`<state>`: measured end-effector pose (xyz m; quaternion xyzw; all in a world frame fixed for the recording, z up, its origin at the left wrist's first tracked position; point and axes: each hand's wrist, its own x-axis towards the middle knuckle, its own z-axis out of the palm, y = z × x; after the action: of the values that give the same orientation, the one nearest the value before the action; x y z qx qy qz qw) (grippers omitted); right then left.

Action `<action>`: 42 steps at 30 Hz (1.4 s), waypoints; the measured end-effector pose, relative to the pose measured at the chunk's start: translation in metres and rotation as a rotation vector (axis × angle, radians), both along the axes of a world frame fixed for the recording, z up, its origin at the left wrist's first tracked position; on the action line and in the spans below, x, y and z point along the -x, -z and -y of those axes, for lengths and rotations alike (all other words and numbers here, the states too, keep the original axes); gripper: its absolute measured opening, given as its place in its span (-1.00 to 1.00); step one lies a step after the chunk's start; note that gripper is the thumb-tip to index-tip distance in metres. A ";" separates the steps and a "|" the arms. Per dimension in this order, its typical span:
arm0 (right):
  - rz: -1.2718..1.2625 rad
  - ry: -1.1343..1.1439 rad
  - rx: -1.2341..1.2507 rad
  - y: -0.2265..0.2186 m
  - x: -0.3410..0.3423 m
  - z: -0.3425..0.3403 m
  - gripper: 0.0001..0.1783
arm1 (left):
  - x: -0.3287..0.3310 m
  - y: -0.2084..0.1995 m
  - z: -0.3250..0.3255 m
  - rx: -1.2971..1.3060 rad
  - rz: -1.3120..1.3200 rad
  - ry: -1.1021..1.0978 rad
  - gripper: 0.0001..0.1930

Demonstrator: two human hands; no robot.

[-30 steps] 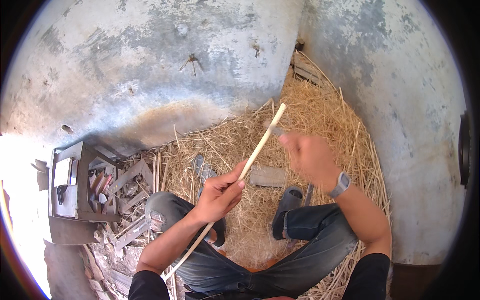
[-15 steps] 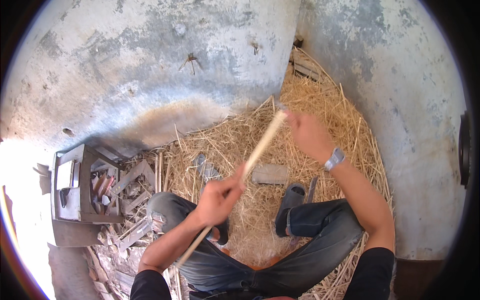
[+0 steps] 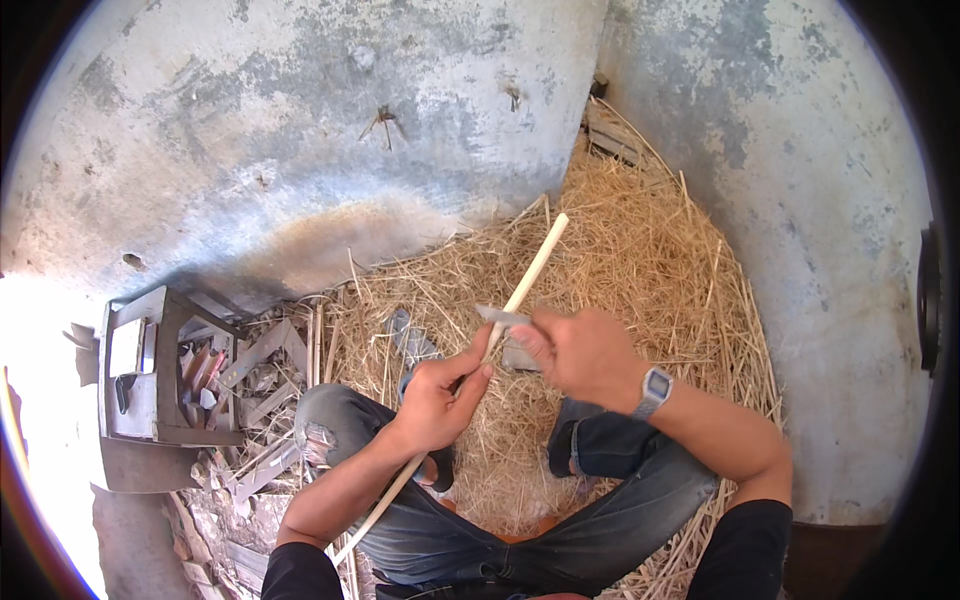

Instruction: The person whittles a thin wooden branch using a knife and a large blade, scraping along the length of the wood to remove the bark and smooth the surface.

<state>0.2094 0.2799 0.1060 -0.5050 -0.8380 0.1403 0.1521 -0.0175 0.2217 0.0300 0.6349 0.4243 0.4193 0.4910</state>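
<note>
A long pale wooden stick (image 3: 540, 258) slants across the middle, its far end up and to the right, its near end down by my left forearm. My left hand (image 3: 437, 400) is closed round it about midway. Just beyond those fingers, a short knife (image 3: 500, 316) lies across the stick, its blade touching or very near the wood. My right hand (image 3: 590, 355) is closed on the knife's handle, which the fingers hide. A digital watch (image 3: 655, 390) is on my right wrist.
Shavings and straw (image 3: 650, 260) cover the floor between my legs and up to the walls. A flat block (image 3: 520, 358) lies partly behind my right hand. At left stands a wooden box-like stool (image 3: 140, 400) with scraps inside. Wood offcuts (image 3: 265, 360) lie beside it.
My right hand has come back toward me along the stick, from its far end to near my left hand. My left hand keeps its hold in nearly the same place.
</note>
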 end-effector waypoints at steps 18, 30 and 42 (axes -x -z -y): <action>-0.533 0.249 -0.069 0.010 -0.064 -0.053 -0.47 | 0.012 -0.008 -0.007 0.421 0.561 0.241 -0.50; -0.417 -0.082 -0.542 0.012 -0.033 -0.038 -0.47 | 0.005 -0.023 -0.004 0.627 0.656 0.308 -0.50; -0.330 -0.176 -0.536 0.026 -0.017 -0.032 -0.28 | 0.004 -0.021 -0.002 0.617 0.643 0.252 -0.50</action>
<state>0.2260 0.3117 0.0800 -0.3429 -0.8495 0.0072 0.4009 -0.0220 0.2241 0.0509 0.3435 0.2748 0.3860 0.8109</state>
